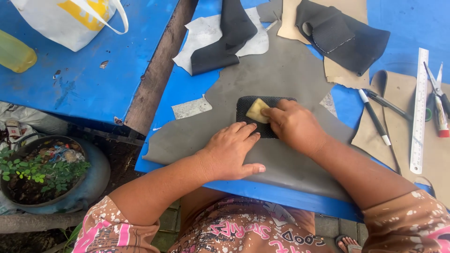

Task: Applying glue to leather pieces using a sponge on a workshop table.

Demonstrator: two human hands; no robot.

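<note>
Currently mid-step: right hand (293,125) presses a small pale yellow block (257,110) onto a black textured patch (262,117), fingers closed on the block. It looks like a rubbing or spreading pass over the patch surface, though what the block is made of I can't tell.

Left hand (229,152) lies flat, fingers spread and grasping nothing, on the grey sheet (281,75) just beside the patch's lower left edge. It seems to be pinning the sheet so nothing slides.

Patch location: lying on the grey sheet, roughly centre of the blue table (183,89), close to the person. Block sits on the patch's upper left part, touching it.

Judgement on the stroke now under way: it calls for steady downward pressure, the flat hand kept close to the patch edge, and coverage of the right part of the patch, which the right hand hides from view.

Nearby, untouched: black pieces (225,37) and (342,35) further back on the table, tan sheets (398,93) to the right, a metal ruler (418,112), two pens (373,117), scissors (436,84). Well apart on the left: white bag (70,21) on a second blue surface, potted plant (42,173) down below.
</note>
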